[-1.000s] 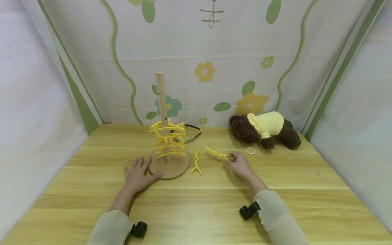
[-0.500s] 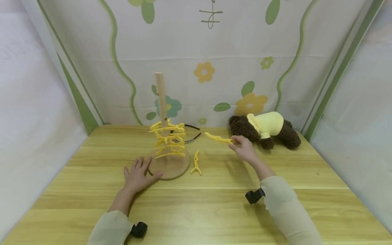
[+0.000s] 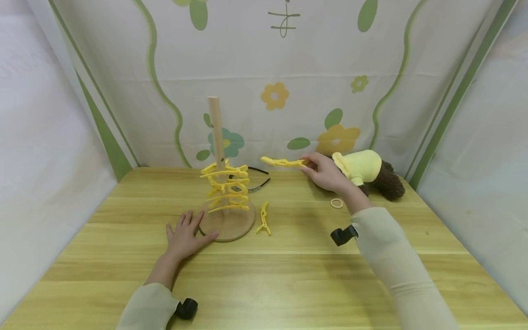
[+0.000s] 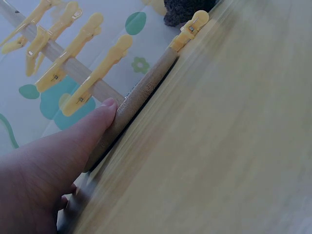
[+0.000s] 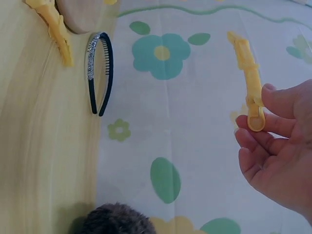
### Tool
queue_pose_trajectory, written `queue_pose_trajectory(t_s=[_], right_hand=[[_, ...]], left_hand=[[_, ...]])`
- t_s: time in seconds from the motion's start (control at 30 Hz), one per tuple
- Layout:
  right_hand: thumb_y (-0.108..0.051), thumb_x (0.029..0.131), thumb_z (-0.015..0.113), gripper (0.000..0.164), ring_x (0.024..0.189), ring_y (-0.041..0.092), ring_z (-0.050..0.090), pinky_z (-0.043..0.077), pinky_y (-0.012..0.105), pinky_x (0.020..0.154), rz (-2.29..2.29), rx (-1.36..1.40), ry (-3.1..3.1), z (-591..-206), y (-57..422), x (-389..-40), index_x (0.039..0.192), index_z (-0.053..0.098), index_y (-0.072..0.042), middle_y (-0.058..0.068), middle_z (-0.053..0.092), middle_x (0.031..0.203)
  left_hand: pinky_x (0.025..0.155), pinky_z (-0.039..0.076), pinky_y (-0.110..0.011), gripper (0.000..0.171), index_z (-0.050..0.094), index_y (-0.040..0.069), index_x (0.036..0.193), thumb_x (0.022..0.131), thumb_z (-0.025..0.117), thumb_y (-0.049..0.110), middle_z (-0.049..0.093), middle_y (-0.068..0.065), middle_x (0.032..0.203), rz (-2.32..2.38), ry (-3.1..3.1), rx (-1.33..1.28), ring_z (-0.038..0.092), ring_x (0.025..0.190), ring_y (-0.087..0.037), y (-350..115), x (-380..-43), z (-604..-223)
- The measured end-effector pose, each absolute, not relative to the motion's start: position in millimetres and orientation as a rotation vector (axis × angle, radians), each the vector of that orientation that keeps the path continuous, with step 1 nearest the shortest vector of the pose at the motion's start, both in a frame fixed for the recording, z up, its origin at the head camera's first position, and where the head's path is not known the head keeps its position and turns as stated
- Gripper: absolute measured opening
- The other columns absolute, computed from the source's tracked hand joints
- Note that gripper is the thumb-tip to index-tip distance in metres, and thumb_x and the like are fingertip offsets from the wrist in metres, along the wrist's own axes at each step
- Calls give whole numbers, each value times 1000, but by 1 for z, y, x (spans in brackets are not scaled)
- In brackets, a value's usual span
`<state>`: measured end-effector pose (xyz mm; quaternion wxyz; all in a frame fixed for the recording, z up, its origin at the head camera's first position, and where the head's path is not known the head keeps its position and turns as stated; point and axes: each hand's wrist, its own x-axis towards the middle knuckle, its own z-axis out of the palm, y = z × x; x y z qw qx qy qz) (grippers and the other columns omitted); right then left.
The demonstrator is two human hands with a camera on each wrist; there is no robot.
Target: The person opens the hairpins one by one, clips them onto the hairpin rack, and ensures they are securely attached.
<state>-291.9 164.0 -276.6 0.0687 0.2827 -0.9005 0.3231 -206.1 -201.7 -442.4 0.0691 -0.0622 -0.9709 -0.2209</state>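
Observation:
My right hand (image 3: 326,173) pinches a yellow hair clip (image 3: 282,162) at its handle end, raised above the back of the table. In the right wrist view the thumb and index finger grip this clip (image 5: 252,80), which points away from the hand. My left hand (image 3: 184,238) has its fingers spread beside a wooden stand's round base (image 3: 227,227), with the thumb over the near rim. The left wrist view shows that thumb against the base edge (image 4: 146,92). Several yellow clips (image 3: 228,204) are clamped on the upright post (image 3: 216,133). Another yellow clip (image 3: 264,219) lies right of the base.
Behind the stand lies a black headband (image 5: 91,63) with a glittery section. A brown plush toy in a yellow shirt (image 3: 359,165) lies at the back right, partly covered by my right hand. A small pale ring (image 3: 336,207) sits in front of it. A patterned cloth backs the table.
My right hand has lifted the hair clip from near the table, moving farther back and up, then slightly left. The left hand stays at the base.

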Motion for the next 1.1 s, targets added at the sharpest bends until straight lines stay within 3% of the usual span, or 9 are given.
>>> queue_pose_trajectory(t_s=[0.23,0.47,0.77,1.1], right_hand=[[-13,88,50,32,78,22,48,38,33,64,976,920,-2687,-259,141,-290,116,50,4,13,53,95],[-12,88,50,28,79,21,49,40,33,67,983,963,-2624,-253,118,-292,112,53,2,12,54,95],[-14,87,53,18,56,17,42,35,28,51,1042,1016,-2535,-246,83,-288,98,59,-2,4,54,74],[-17,87,53,17,56,17,41,35,26,51,979,1036,-2599,-240,52,-288,95,60,-4,4,54,72]], left_hand=[[84,-4,-66,87,29,9,135,72,50,64,19,-26,136,-662,-2920,-189,10,123,-42,-200,-204,-440],[84,-3,-67,87,29,8,135,72,49,64,20,-26,135,-647,-2918,-189,11,123,-42,-200,-203,-440],[84,-3,-67,86,29,8,135,72,50,63,21,-27,135,-664,-2908,-187,11,123,-42,-200,-203,-437],[83,-3,-67,86,29,7,135,73,50,62,20,-28,134,-662,-2902,-201,11,122,-43,-200,-203,-438]])
